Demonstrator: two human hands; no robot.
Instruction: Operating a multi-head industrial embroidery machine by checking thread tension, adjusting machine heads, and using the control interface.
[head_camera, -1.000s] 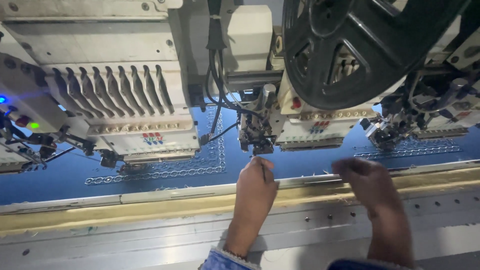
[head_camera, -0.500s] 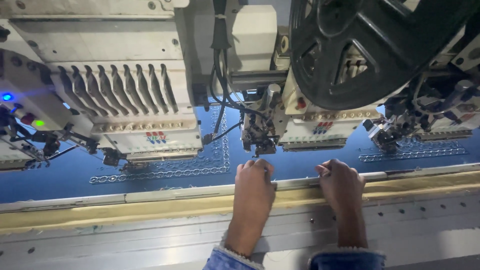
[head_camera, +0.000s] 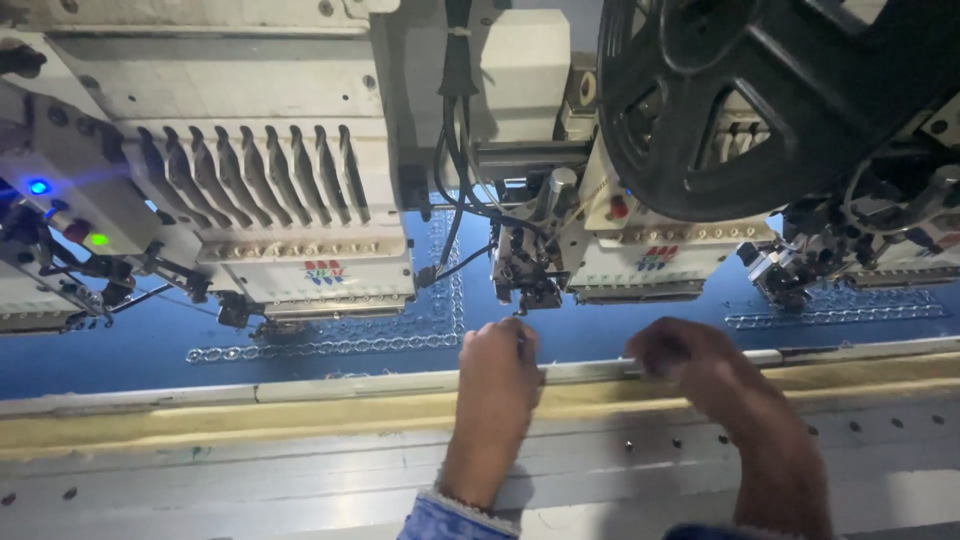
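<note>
Since a moment ago the right hand (head_camera: 690, 362) has slid outward along the pale metal frame rail (head_camera: 350, 386) edging the stretched blue fabric (head_camera: 150, 350), so both hands are now set wider apart on it. The left hand (head_camera: 500, 365) has stayed just below the needle assembly (head_camera: 525, 275) of the cream embroidery machine head (head_camera: 300, 230), fingers curled onto the rail's edge. The right hand looks closed (motion blur hides whether it pinches anything). The black spoked reel (head_camera: 760, 100) is cut off, and the grey metal worktop (head_camera: 250, 490) shows only partly.
</note>
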